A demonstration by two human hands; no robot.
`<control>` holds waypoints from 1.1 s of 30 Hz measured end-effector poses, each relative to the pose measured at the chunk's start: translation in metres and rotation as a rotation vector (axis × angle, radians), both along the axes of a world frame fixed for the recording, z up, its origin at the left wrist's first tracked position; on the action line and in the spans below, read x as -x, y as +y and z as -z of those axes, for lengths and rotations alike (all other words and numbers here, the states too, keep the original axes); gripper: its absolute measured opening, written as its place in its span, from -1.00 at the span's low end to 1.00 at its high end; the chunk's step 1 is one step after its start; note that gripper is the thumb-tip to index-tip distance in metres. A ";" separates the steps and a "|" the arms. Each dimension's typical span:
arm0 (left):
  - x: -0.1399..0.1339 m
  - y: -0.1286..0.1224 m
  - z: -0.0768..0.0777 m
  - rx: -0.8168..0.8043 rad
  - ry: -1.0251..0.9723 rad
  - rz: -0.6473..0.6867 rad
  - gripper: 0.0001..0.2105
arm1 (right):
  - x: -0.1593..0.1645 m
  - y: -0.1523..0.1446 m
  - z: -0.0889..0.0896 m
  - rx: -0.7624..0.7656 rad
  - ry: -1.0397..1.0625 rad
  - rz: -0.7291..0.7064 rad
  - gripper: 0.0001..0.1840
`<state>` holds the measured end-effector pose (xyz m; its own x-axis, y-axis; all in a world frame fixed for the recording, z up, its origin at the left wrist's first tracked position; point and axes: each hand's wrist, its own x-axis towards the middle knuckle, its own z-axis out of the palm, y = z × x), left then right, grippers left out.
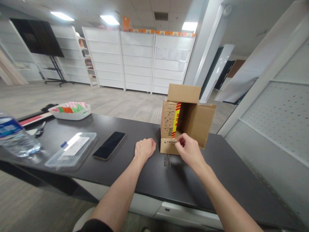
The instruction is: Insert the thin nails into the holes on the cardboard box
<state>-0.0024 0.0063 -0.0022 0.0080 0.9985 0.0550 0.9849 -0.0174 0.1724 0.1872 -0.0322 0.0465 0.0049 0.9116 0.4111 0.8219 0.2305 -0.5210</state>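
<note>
Though box barcode label shows, print unreadable; right hand touching.

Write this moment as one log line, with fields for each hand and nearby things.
left hand: fist on black table | right hand: fingertips at holed front flap of cardboard box | thin dark rods: below flap | phone: left

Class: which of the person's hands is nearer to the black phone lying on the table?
Left. The left hand rests closed on the table just right of the phone, while the right hand is farther right, fingertips at the cardboard box.
</note>
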 end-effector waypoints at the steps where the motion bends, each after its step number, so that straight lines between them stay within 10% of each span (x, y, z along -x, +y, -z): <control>1: 0.000 0.000 0.000 -0.008 -0.001 0.003 -0.55 | -0.001 -0.004 0.002 -0.016 0.013 -0.047 -0.95; 14: 0.000 0.002 0.001 0.002 0.001 -0.002 -0.56 | -0.010 -0.056 0.059 0.015 0.028 -0.287 -0.90; 33: -0.001 -0.001 -0.005 0.021 0.023 -0.020 -0.57 | -0.006 -0.060 0.061 0.024 -0.102 -0.328 -0.84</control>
